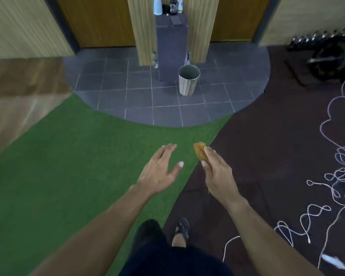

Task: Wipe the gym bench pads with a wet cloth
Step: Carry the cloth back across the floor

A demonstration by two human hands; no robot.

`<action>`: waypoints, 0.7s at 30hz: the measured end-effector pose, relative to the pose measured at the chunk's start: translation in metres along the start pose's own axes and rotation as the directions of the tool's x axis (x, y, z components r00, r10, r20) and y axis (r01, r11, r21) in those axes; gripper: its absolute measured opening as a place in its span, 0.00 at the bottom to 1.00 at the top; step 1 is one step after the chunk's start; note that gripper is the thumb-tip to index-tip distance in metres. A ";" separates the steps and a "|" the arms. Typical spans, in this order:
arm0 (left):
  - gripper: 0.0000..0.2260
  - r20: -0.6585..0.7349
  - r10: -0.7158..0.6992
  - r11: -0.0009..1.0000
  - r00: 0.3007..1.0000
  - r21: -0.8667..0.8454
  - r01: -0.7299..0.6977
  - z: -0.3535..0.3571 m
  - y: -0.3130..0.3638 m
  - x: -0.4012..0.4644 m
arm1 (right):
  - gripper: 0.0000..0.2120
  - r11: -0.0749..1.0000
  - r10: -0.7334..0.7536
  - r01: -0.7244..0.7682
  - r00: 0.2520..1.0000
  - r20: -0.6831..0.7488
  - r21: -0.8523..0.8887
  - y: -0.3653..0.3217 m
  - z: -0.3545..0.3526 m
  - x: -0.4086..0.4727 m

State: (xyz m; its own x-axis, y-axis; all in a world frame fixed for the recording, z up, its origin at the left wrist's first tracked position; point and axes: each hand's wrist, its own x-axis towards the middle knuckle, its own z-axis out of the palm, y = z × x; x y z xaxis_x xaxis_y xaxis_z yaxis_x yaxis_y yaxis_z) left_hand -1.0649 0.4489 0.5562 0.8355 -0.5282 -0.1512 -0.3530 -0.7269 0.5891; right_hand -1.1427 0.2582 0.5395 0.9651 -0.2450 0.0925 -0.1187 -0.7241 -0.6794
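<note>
My right hand [217, 172] grips a small orange-brown cloth [200, 152], which sticks out past the fingers toward the far side. To its left, my left hand [159, 168] is held out in the air with fingers straight and spread, holding nothing. Both hands hover above the floor where green turf meets dark rubber matting. No gym bench or pad is in view.
A striped bin [188, 80] stands on the grey tiles ahead, beside a dark pillar [170, 48] with bottles [157, 5] on top. White cables [335, 172] sprawl over the dark mat at right. Weight plates [335, 56] lie at far right. My foot [180, 232] is below.
</note>
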 end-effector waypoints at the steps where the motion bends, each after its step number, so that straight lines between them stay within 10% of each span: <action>1: 0.30 -0.003 -0.003 1.000 1.000 -0.014 0.003 -0.004 0.002 0.021 | 0.20 1.000 -0.005 0.005 1.000 -0.002 0.004 0.003 -0.006 0.023; 21: 0.29 0.017 0.109 0.991 0.994 -0.077 -0.107 -0.084 -0.013 0.516 | 0.23 0.999 0.043 -0.042 0.998 -0.048 0.022 0.115 -0.025 0.486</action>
State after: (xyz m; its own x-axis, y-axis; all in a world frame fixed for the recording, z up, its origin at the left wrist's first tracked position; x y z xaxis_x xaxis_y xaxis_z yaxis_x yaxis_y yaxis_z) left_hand -0.5939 0.2226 0.5377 0.7849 -0.6116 -0.0999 -0.4068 -0.6301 0.6614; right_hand -0.6929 0.0394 0.5246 0.9467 -0.3068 0.0979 -0.1541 -0.6985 -0.6988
